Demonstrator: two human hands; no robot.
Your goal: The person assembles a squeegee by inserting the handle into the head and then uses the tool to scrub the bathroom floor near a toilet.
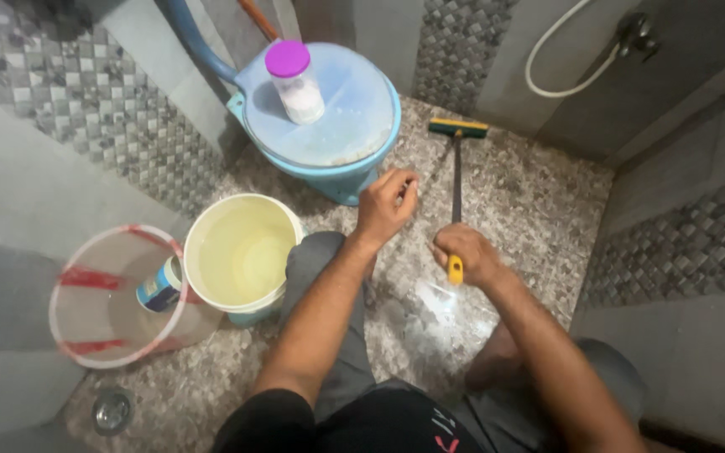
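Right hand (466, 256) wrapped around the yellow end of a long-handled brush (456, 180): dark thin shaft, green head with yellow bristle strip resting on the floor (539, 201) near the far wall, just right of the toilet. Grip closed tight on the handle. Left hand (386, 204) raised empty just in front of the toilet bowl, fingers loosely curled, grip half-open, holding nothing.

Floor: speckled grey-brown pebble-pattern tile, wet glossy patch just below the right hand. Walls: smooth grey panels with bands of small grey mosaic squares.

Pale blue toilet (329, 117), round lid shut, smooth plastic. Translucent white cylindrical jar (294, 81) with round magenta cap standing on the lid, white contents.

Cream round bucket (241, 252) left of the knee, yellowish liquid inside. Touching it on the left: clear tub (115, 294) with red rim and red handles, containing a small cylindrical can (159, 287) with blue-and-white label, lying tilted.

White hose (560, 59) looped on the far wall. Round metal drain (112, 410) at lower left.
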